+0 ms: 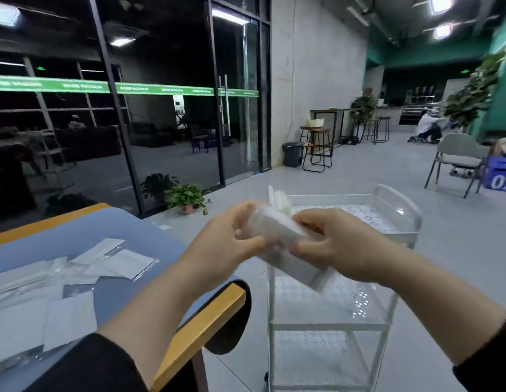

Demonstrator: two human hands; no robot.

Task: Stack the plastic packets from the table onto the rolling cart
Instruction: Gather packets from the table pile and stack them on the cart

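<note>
A bundle of clear plastic packets point(277, 232) is held up in the air between both hands, over the near corner of the white cart point(398, 222) and above its top shelf. The bundle is blurred, so I cannot count the packets in it. The left hand point(226, 239) grips its left end, fingers curled round the edge with the thumb on the near face. The right hand point(328, 244) grips the right end, fingers bent over the plastic. Behind the bundle, a few white tube-like things point(278, 198) stand on the cart's top shelf, near its left rail.

To the left, more packets point(116, 261) lie scattered flat on the blue table point(76, 224), some overlapping. Past the table, a small potted plant point(187, 198) sits on the floor by the glass wall. Farther right stands a grey chair point(458, 159).
</note>
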